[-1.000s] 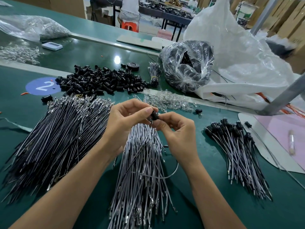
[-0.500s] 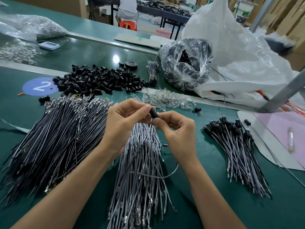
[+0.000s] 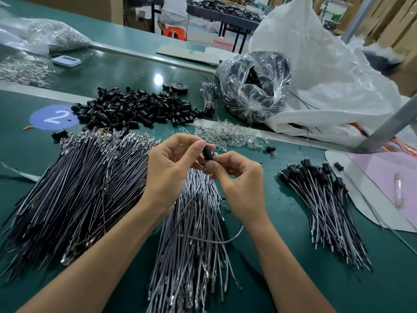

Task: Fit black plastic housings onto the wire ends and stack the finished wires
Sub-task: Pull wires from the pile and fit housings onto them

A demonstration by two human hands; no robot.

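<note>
My left hand [image 3: 168, 168] and my right hand [image 3: 239, 179] meet above the middle of the green table, both pinching one small black housing [image 3: 208, 152] between thumbs and fingers. A grey wire [image 3: 216, 241] curves out below my right wrist. Under the hands lies a bundle of grey wires [image 3: 191, 240]. A large heap of dark wires [image 3: 74, 188] spreads at the left. Loose black housings [image 3: 135, 107] are piled behind it. The stack of finished wires [image 3: 322, 199] with black housings on their ends lies at the right.
Clear small parts [image 3: 228, 134] are scattered behind the hands, with one stray housing [image 3: 270, 149] beside them. A clear bag of black parts [image 3: 255, 84] and a big white sack [image 3: 327, 71] stand at the back right. A pink sheet [image 3: 388, 175] lies at the far right.
The housing between my fingertips has turned more upright and my hands have shifted slightly. The piles on the table have not moved.
</note>
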